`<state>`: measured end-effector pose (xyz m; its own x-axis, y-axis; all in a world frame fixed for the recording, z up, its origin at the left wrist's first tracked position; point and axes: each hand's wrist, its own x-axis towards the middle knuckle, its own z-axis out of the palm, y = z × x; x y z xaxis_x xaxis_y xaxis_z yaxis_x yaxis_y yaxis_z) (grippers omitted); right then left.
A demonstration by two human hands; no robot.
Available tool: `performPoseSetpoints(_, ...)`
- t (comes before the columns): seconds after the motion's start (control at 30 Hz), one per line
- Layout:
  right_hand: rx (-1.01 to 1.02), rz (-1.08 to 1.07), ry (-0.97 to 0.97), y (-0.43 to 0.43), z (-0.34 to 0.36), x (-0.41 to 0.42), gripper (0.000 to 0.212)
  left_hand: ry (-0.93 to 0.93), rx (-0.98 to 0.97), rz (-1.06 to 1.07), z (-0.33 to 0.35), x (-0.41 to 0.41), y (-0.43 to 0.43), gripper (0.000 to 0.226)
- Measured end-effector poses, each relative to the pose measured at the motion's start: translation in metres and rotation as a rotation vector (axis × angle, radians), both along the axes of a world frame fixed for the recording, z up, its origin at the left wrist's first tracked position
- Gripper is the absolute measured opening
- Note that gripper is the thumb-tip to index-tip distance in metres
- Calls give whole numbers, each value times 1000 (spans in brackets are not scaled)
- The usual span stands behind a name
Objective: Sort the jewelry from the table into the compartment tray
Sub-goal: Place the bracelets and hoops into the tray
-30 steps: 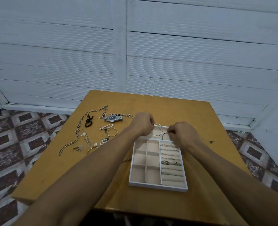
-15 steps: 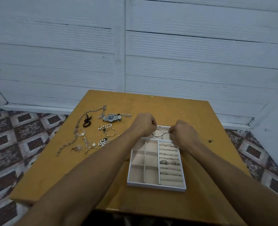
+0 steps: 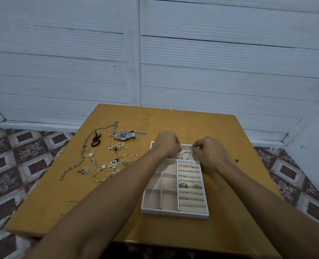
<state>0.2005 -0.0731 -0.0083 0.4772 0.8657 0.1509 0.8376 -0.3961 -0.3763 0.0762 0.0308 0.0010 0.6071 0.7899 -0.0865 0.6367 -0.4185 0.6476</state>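
A white compartment tray (image 3: 174, 212) sits on the yellow table, with several rings (image 3: 184, 185) in its right-hand roll rows. Thin silver hoops (image 3: 186, 156) are at its far compartment. My left hand (image 3: 167, 143) is curled at their left edge, fingertips hidden. My right hand (image 3: 209, 152) pinches the hoops' right side between thumb and forefinger. Loose jewelry lies left of the tray: a silver watch (image 3: 125, 135), a long chain (image 3: 84, 152), a gold hoop (image 3: 124, 151), a gold bangle (image 3: 101, 175) and pearl pieces (image 3: 114, 163).
A black hair tie (image 3: 96, 140) lies by the chain. The table (image 3: 220, 128) stands against a white panelled wall, with patterned floor tiles on both sides. My forearms cross the table's near half and hide part of the tray's left edge.
Both hands stay over the tray's far end. The hoops have sunk lower into the far compartment, and my right hand has shifted slightly to the right.
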Motion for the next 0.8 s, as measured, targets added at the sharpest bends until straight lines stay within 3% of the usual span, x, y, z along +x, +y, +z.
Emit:
performPoseSetpoints(0.33, 27, -53, 119, -14, 4, 13, 20, 55, -4, 88, -10, 13, -7, 12)
performPoseSetpoints(0.8, 23, -44, 98, -17, 5, 11, 22, 81, 53, 42, -21, 18, -10, 13)
